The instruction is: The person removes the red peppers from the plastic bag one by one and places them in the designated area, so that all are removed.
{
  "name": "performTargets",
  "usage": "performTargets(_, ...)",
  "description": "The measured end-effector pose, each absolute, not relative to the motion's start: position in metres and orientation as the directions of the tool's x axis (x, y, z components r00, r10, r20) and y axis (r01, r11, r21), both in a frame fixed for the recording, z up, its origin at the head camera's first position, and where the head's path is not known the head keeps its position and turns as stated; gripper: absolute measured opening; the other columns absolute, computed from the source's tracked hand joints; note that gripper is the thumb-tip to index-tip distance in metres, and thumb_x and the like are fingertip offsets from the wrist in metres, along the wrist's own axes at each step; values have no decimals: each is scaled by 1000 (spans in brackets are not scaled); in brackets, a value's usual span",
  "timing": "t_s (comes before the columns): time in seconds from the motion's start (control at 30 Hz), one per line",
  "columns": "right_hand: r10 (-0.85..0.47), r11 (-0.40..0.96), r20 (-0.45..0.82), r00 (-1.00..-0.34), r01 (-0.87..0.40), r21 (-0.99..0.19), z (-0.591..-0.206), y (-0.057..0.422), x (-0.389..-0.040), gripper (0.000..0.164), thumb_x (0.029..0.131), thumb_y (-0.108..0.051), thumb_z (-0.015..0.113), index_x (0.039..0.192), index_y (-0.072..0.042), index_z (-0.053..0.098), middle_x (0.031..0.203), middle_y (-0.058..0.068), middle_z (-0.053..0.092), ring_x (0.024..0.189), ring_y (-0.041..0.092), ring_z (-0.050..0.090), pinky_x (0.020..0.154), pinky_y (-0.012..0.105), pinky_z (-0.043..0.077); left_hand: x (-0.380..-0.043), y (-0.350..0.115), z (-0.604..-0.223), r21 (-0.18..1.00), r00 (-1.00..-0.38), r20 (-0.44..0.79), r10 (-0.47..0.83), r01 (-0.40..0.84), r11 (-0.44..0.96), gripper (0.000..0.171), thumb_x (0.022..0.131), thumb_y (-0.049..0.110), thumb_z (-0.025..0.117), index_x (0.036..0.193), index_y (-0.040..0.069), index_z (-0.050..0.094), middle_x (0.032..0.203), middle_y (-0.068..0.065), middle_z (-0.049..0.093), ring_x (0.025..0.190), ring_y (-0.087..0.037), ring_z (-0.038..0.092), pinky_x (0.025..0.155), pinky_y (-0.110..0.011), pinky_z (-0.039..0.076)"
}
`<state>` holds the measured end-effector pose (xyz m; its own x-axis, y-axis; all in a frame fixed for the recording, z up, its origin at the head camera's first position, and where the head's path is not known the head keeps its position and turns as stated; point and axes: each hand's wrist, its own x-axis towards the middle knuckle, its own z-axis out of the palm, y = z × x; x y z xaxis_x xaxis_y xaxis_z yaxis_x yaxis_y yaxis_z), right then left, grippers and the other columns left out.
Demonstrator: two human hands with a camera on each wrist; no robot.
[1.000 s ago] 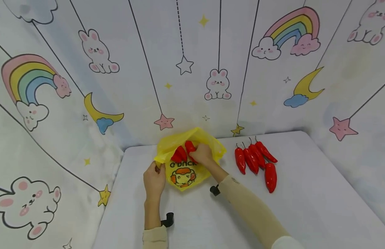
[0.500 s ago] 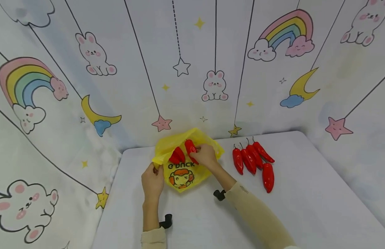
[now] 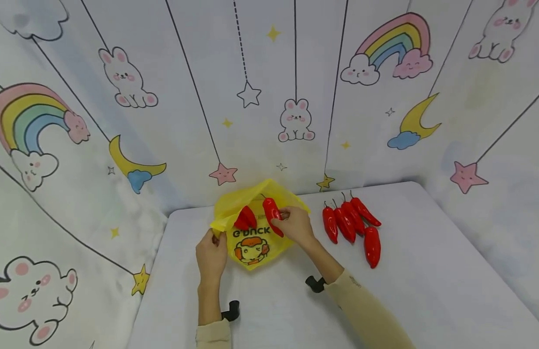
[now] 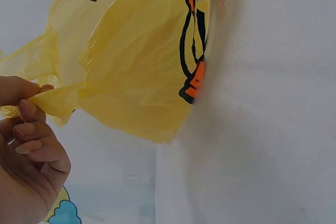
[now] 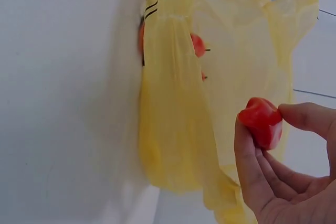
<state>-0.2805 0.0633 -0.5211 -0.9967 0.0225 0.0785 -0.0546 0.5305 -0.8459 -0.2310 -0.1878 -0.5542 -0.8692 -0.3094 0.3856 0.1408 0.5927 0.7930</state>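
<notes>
My left hand (image 3: 211, 254) pinches the left rim of a yellow plastic bag (image 3: 275, 248) printed with a cartoon face; the left wrist view shows thumb and finger gripping the bunched film (image 4: 60, 100). Thumb and fingers of my right hand (image 3: 297, 227) hold a red chili pepper (image 3: 271, 211) at the bag's open mouth, its stem end toward the back. In the right wrist view that pepper's rounded end (image 5: 264, 121) sits between the thumb and fingers. Inside the bag, more red peppers (image 3: 245, 219) show at the opening, their lower parts hidden by the front film.
Several red chili peppers (image 3: 348, 220) lie on the white table (image 3: 426, 271) to the right of the bag, one of them (image 3: 372, 247) nearer the front. Behind stands a white cloth wall (image 3: 269, 145) printed with rabbits, stars and rainbows.
My right hand has drawn back rightward with one red pepper, away from the others in the bag. The left hand keeps its hold on the rim. The view has shifted slightly.
</notes>
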Motion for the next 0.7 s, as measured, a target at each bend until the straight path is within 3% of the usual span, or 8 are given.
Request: performTargets(0.7,134,486,90,-987,-14,-874,-516,100,-242,48,87,-31,85,127,-8,71,106,6,74,93,21,70,75,35,62,-232,-185,-555,802,-879,362,-310,125,584,16,101,16,66,89,5,65,67,-5,51,58,-19,46,49,-27,36)
